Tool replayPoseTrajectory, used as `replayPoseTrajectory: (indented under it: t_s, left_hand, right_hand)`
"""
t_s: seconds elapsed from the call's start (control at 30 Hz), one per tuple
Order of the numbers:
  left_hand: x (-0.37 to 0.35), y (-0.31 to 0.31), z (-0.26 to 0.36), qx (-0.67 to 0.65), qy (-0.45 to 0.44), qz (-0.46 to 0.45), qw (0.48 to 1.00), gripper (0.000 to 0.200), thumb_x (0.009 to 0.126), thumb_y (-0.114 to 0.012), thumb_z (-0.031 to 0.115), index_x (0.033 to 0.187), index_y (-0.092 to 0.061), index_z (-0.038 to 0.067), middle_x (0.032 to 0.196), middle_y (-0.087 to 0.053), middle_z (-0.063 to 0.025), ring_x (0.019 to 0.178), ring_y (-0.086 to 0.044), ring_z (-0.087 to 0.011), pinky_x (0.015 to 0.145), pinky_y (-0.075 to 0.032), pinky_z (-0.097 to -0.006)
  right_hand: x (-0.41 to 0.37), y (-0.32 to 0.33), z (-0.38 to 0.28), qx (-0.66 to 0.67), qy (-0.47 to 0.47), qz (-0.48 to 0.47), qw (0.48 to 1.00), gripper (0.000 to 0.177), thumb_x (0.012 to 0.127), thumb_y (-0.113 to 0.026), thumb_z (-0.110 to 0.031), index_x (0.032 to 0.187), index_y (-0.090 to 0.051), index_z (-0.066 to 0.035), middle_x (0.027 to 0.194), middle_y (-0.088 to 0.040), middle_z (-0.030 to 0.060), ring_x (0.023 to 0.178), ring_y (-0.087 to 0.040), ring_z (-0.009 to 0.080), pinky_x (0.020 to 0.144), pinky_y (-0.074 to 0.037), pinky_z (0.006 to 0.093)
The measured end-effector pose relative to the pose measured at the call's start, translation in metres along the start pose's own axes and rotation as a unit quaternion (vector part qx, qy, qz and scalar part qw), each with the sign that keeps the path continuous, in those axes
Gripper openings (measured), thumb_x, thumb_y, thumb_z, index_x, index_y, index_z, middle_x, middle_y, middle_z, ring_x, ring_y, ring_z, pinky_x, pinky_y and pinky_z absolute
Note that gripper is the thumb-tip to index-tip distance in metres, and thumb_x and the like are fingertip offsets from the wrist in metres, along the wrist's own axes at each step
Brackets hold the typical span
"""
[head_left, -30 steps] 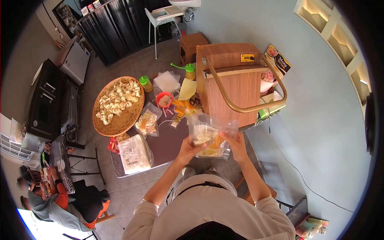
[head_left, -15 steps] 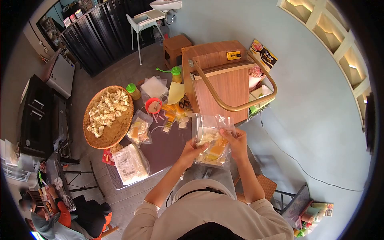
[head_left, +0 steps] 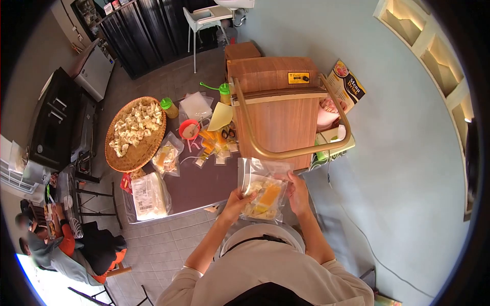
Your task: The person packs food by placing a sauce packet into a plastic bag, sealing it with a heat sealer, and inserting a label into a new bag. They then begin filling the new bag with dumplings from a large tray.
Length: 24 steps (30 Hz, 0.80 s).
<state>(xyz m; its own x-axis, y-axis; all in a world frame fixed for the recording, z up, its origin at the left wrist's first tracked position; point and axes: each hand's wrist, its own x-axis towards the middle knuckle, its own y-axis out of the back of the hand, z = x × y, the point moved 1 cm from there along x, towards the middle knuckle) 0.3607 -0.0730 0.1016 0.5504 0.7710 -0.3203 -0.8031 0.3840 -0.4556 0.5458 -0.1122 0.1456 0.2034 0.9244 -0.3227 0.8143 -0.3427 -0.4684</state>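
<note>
A clear plastic bag (head_left: 264, 176) hangs upright in front of my body, over the table's near edge. Pale folded pieces and a flat orange-yellow packet (head_left: 269, 195) show through it. My left hand (head_left: 236, 205) is closed on the bag's lower left side, thumb on the front. At the right edge, my right hand (head_left: 298, 195) grips the bag with its fingers partly hidden. A similar filled bag (head_left: 167, 157) lies on the table, close to a woven tray (head_left: 133, 162) of pale folded pieces.
Beyond the bag stands a wood-grain box (head_left: 286, 122) with a gold bar (head_left: 291, 154). The dark table (head_left: 196, 188) also bears a plastic-wrapped stack (head_left: 149, 195), a red bowl (head_left: 189, 129), scissors (head_left: 228, 133), orange packets and green-capped bottles. People sit at lower left.
My right hand has shifted from the bag's front to its right edge. The bag is slightly lower, and the orange packet inside shows more fully. The head view has turned a little.
</note>
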Motion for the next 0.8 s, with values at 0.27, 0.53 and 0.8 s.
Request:
replayPoseTrajectory:
  t_s: [0.27, 0.53, 0.8]
  left_hand:
    - [0.028, -0.046, -0.021, 0.001, -0.051, 0.047, 0.998, 0.035, 0.075, -0.069, 0.023, 0.098, -0.055, 0.000, 0.074, -0.056, 0.0025, 0.061, -0.046, -0.0022, 0.051, -0.036, -0.0184]
    - [0.034, -0.034, -0.029, 0.222, -0.018, -0.079, 0.972, 0.053, 0.071, -0.070, 0.034, 0.109, -0.054, 0.001, 0.066, -0.047, 0.0039, 0.057, -0.035, -0.0045, 0.048, -0.028, -0.0214]
    - [0.049, -0.055, 0.027, 0.306, 0.107, -0.213, 0.922, 0.054, 0.070, -0.072, 0.028, 0.112, -0.052, 0.001, 0.097, -0.059, -0.0040, 0.090, -0.052, -0.0120, 0.078, -0.041, -0.0253]
  right_hand:
    - [0.028, 0.061, -0.022, -0.118, 0.068, 0.060, 0.989, 0.028, 0.087, -0.046, -0.029, 0.095, -0.057, -0.005, 0.092, -0.057, 0.0025, 0.083, -0.054, 0.0108, 0.071, -0.042, 0.0250]
    - [0.020, 0.080, -0.089, -0.532, 0.254, -0.166, 0.791, 0.012, 0.076, -0.062, -0.012, 0.087, -0.066, -0.012, 0.101, -0.048, 0.0042, 0.095, -0.044, 0.0174, 0.079, -0.036, 0.0274]
    - [0.038, 0.058, -0.104, -0.593, 0.121, -0.406, 0.684, 0.020, 0.060, -0.076, -0.027, 0.077, -0.071, -0.018, 0.105, -0.043, 0.0067, 0.104, -0.037, 0.0236, 0.094, -0.030, 0.0338]
